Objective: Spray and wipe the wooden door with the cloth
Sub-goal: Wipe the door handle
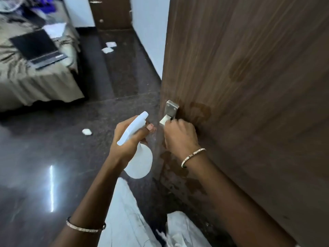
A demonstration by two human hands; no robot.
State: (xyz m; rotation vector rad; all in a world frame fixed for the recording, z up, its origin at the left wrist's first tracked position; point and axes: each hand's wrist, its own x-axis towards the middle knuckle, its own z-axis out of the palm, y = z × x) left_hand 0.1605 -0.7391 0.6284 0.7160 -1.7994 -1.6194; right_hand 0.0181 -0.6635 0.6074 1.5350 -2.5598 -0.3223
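Two hands are at work low on the door (249,68), which fills my view from 12 round to 5 o'clock. My left hand (128,139) is wrapped round the neck of the white bottle (140,163), a finger over the trigger. The nozzle tips toward 1 o'clock, aimed at the metal handle (166,120) just beside it. I read that as keeping the spray ready while the other hand works.

My right hand (179,134) sits at centre, against the door face. Its fingers curl round the handle, whose end pokes out at the hand's 10 o'clock. I cannot pick out the cloth. It may be bunched under those fingers, which would explain the tight grip, but the view does not settle it.

Dark blotches (201,111) mark the wood at 2 o'clock of the hand, with more higher up and below the wrist. I judge these to be wet spray not yet wiped off, so spraying looks well along and wiping is partial.

The glossy floor (53,148) runs from 7 to 11 o'clock, with white scraps (86,132) on it. A bed (35,82) at 10 o'clock carries a laptop (35,47), well apart from the spray.
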